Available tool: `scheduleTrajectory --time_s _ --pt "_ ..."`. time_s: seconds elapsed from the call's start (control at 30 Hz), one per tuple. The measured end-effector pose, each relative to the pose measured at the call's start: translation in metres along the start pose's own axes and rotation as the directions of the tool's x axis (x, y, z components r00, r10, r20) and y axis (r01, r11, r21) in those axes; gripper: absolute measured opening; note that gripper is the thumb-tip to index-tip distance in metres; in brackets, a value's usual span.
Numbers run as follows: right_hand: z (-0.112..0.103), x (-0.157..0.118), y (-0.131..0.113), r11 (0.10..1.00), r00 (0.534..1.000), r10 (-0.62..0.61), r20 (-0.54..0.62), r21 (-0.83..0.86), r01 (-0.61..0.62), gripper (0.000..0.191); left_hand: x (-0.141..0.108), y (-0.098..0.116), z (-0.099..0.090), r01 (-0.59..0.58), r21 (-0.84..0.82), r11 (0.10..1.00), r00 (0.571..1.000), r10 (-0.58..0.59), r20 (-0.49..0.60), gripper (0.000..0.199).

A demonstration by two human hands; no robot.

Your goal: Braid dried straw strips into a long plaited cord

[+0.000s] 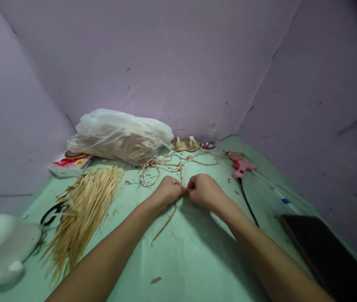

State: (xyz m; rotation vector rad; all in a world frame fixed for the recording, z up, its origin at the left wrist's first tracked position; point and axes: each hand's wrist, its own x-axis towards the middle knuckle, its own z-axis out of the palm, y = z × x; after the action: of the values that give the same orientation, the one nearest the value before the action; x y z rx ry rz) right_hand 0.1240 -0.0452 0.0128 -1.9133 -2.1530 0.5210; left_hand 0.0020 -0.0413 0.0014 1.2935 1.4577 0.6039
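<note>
My left hand (169,191) and my right hand (204,191) meet over the middle of the green table (172,268). Both have their fingers pinched together on the near end of a thin braided straw cord (182,175). Beyond them the cord runs on in loose loops (150,176) toward the wall. A loose straw strip (165,225) hangs from beside my left hand and lies curved on the table. The fingertips partly hide the end of the cord.
Left: a straw bundle (87,209) over black scissors (50,214), a white ceramic object (5,239), a red-white packet (71,165). Back: a plastic bag (122,134), woven piece (186,145), clear container (209,138). Right: a pink glue gun (242,165), a black phone-like slab (326,251).
</note>
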Motion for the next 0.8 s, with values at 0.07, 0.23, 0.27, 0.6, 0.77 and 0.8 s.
scheduleTrajectory --time_s 0.07,0.23,0.27,0.6,0.77,0.8 --pt "-0.001 -0.004 -0.005 0.998 0.999 0.031 -0.018 -0.055 -0.032 0.015 -0.002 0.001 0.003 0.016 -0.023 1.0 1.0 -0.016 -0.019 0.015" --pt "0.001 -0.014 -0.015 0.996 0.998 0.046 -0.031 -0.074 -0.048 0.018 -0.005 0.003 0.005 0.076 -0.117 0.99 0.995 -0.083 -0.051 0.023" --pt "0.002 -0.016 -0.016 0.996 0.998 0.04 -0.038 -0.074 -0.042 0.017 -0.005 0.004 0.005 0.103 -0.144 0.984 0.992 -0.112 -0.052 0.023" --pt "0.004 -0.04 -0.034 0.977 0.999 -0.041 -0.003 -0.21 0.039 0.022 -0.004 0.002 -0.007 0.155 -0.192 0.969 0.985 -0.136 0.108 0.021" --pt "-0.014 -0.042 -0.026 0.989 0.968 -0.136 0.21 -0.024 0.144 0.012 -0.003 -0.001 -0.011 0.114 -0.202 0.973 0.986 -0.086 0.139 0.015" --pt "-0.018 -0.038 -0.02 0.991 0.957 -0.127 0.262 0.076 0.111 0.01 -0.002 -0.002 -0.012 0.102 -0.207 0.973 0.986 -0.071 0.152 0.015"
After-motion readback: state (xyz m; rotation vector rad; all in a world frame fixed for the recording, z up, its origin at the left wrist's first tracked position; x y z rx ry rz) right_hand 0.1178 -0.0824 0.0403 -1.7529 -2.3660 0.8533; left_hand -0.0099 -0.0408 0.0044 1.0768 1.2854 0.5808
